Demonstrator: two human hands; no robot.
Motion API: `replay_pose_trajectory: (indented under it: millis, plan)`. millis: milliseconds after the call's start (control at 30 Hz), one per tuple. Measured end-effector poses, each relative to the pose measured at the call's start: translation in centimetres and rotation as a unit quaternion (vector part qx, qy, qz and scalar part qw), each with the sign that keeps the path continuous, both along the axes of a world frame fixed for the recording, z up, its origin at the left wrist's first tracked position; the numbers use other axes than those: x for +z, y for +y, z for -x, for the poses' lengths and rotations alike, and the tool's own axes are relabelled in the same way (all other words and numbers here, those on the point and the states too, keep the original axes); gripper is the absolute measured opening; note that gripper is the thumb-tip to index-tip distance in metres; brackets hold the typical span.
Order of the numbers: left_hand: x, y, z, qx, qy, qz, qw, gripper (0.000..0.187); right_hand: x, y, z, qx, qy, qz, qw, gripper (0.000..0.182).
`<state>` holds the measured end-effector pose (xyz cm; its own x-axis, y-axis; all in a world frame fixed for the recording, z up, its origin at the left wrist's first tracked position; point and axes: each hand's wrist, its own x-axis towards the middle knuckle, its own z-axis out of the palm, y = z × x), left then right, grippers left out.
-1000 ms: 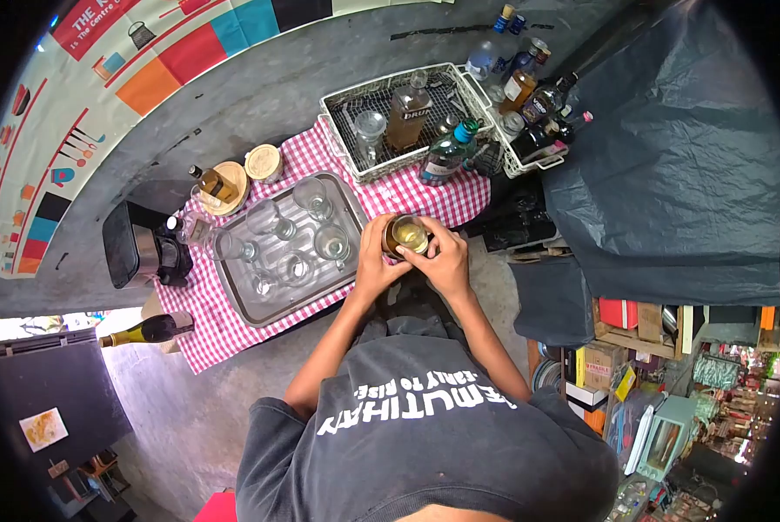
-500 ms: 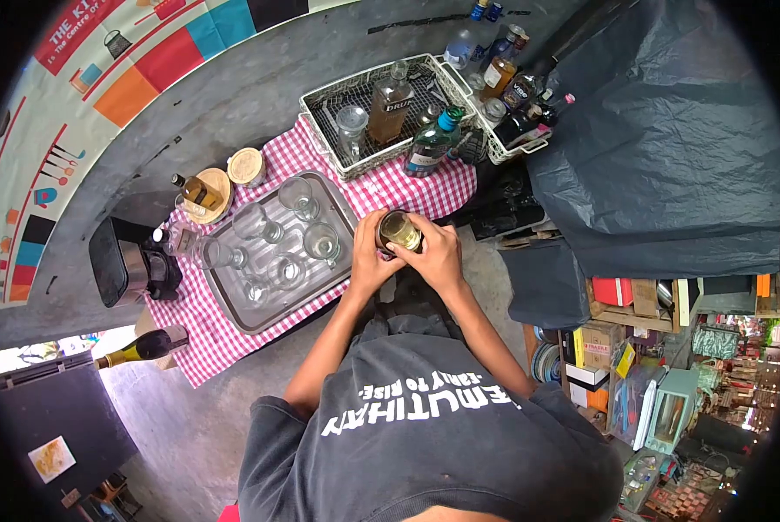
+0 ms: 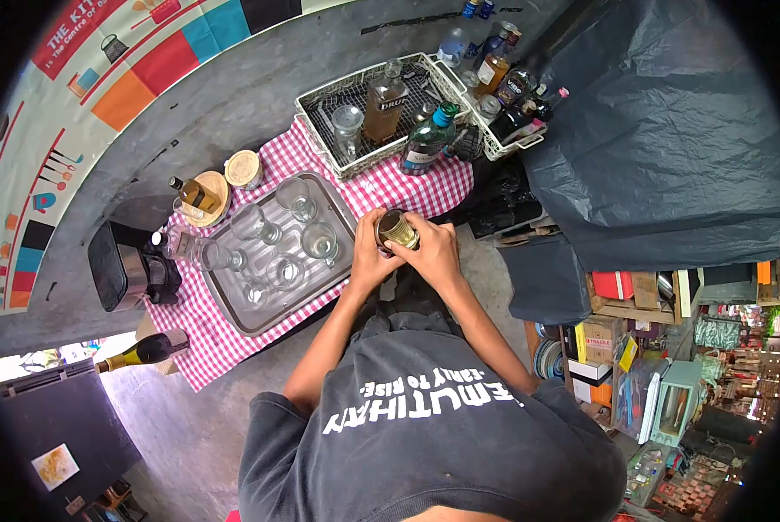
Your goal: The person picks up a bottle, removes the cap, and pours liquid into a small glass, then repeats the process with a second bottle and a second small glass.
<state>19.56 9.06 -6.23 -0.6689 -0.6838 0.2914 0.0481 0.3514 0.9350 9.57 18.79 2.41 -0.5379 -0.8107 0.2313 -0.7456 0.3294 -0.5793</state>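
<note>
Just in front of my body, past the tray's right edge, both hands close around a dark-rimmed drinking glass (image 3: 398,228) with a pale yellow, see-through inside. My left hand (image 3: 369,261) wraps its left side, and my right hand (image 3: 436,254) grips the other side with the thumb across the front. Its lower part is hidden by my fingers. To the left lies a grey metal tray (image 3: 249,320) bearing several clear glasses, among them a glass mug (image 3: 319,242). Beyond my hands stands a green bottle (image 3: 426,143) with a teal cap.
A white wire basket (image 3: 342,165) holds a bottle marked DRU (image 3: 384,109) and a clear glass. More bottles crowd a second basket at its right. On the checked cloth (image 3: 200,358) are wooden rounds, a small bottle and a black container (image 3: 116,261). A wine bottle (image 3: 150,350) lies near the cloth's left edge.
Both hands keep their hold on the glass, which looks slightly more tilted. The whole view has shifted a little; the tray and bottles stay where they were.
</note>
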Motion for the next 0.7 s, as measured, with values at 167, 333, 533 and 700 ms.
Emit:
replay_pose_trajectory:
  millis: [167, 333, 533, 700]
  plan:
    - [-0.20, 0.14, -0.12, -0.021, -0.008, -0.001, 1.000, 0.084, -0.91, 0.40, -0.10, -0.007, -0.001, -0.008, 1.000, 0.050]
    - [0.19, 0.39, -0.11, -0.019, -0.005, 0.004, 1.000, 0.084, -0.53, 0.65, -0.21, -0.009, -0.011, -0.018, 1.000, 0.050]
    - [0.28, 0.55, -0.15, -0.019, -0.004, -0.006, 1.000, 0.083, -0.74, 0.84, -0.23, -0.007, -0.009, -0.008, 1.000, 0.051]
    - [-0.13, 0.60, 0.04, -0.012, -0.001, 0.007, 1.000, 0.081, -0.49, 0.92, -0.19, -0.006, -0.004, -0.009, 1.000, 0.051]
